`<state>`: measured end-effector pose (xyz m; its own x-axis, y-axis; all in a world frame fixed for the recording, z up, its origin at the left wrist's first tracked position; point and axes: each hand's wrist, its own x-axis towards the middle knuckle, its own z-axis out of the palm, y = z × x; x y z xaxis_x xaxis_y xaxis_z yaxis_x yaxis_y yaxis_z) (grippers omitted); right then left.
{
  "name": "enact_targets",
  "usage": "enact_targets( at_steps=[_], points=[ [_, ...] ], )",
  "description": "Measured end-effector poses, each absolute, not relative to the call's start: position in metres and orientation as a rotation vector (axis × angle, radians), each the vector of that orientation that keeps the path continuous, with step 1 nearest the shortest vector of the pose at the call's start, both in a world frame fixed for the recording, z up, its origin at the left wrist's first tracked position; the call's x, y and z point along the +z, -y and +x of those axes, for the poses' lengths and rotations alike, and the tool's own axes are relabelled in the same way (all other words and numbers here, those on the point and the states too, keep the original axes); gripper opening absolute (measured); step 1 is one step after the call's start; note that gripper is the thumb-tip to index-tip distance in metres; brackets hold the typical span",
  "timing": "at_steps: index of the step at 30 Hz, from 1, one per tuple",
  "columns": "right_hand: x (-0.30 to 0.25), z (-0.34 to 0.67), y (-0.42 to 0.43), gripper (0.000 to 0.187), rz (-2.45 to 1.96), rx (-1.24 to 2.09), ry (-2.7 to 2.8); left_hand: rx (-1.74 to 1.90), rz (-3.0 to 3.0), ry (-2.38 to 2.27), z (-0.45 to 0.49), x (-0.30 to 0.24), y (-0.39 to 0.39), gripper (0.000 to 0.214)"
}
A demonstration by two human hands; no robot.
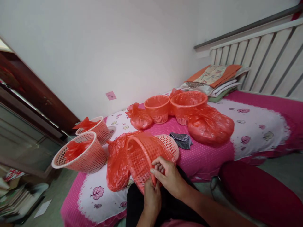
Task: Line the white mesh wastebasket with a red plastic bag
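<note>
A pink perforated plastic basket lies tipped on its side at the bed's near edge, with a red plastic bag stretched over its open rim. My right hand pinches the bag at the basket's lower rim, fingers curled. Just below it, my left hand is closed on the same rim and bag edge.
Two baskets with red bags inside sit at the left on the pink bed. Two lined baskets, two full tied red bags, a grey cloth and folded bedding lie farther back.
</note>
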<state>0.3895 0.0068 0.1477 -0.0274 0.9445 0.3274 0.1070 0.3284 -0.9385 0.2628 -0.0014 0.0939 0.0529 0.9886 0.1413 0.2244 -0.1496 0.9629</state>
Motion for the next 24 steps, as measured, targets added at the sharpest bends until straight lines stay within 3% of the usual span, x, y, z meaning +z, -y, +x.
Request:
enact_targets(
  at_steps=[10, 14, 20, 24],
  points=[
    [0.131, 0.379, -0.009, 0.013, -1.098, 0.971, 1.329, 0.965, 1.676, -1.174, 0.254, 0.101, -0.004, 0.036],
    [0.124, 0.377, -0.008, 0.014, -1.136, 0.943, 1.406, 0.866, 1.484, -1.076, 0.235, 0.130, -0.005, 0.059],
    [0.108, 0.363, 0.006, 0.017, -1.127, 0.907, 1.676, 1.075, 1.066, -1.060, 0.234, 0.165, -0.017, 0.042],
    [0.099, 0.354, 0.011, 0.028, -1.153, 0.873, 1.843, 1.281, 0.790, -1.251, 0.253, 0.151, -0.029, 0.054]
  ],
)
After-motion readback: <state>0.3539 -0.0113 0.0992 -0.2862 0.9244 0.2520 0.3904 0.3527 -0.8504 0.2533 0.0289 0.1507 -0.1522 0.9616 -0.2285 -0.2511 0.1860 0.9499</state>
